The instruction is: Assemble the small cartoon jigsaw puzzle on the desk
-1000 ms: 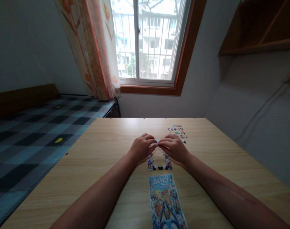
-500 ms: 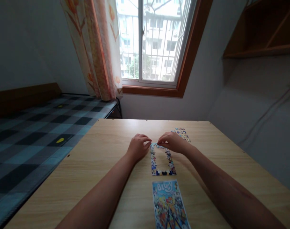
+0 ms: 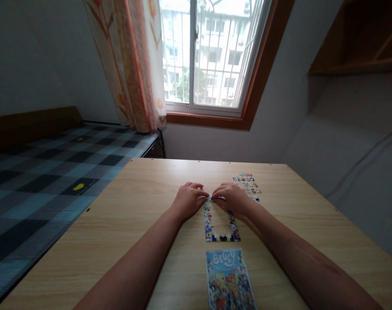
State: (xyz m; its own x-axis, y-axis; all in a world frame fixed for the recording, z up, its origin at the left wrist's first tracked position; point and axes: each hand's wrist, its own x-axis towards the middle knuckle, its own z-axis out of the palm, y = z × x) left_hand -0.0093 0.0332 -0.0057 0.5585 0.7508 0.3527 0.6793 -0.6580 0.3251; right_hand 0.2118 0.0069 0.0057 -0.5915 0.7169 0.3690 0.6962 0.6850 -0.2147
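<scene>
A rectangular puzzle frame (image 3: pixel 208 221) of joined pieces lies on the wooden table, its middle showing bare wood. At its top left corner my left hand (image 3: pixel 189 199) has its fingers pressed together on the border. My right hand (image 3: pixel 230 198) pinches at the top edge just beside it, covering the top right part of the frame; the fingertips nearly touch. Whatever piece is between the fingers is too small to make out. Nearer to me lies a picture card (image 3: pixel 230 280) with "Bluey" lettering. Loose puzzle pieces (image 3: pixel 251 186) are spread beyond my right hand.
The wooden table (image 3: pixel 125 224) extends on both sides of my arms. A bed (image 3: pixel 54 172) with a checked cover stands at the left. Behind the table are a curtain (image 3: pixel 134 64) and a barred window (image 3: pixel 215 60); a wall shelf (image 3: pixel 357 66) hangs at the upper right.
My right hand has moved slightly left and down, closer to my left hand. My left hand has shifted slightly right. More loose pieces show, and the view has tilted slightly.
</scene>
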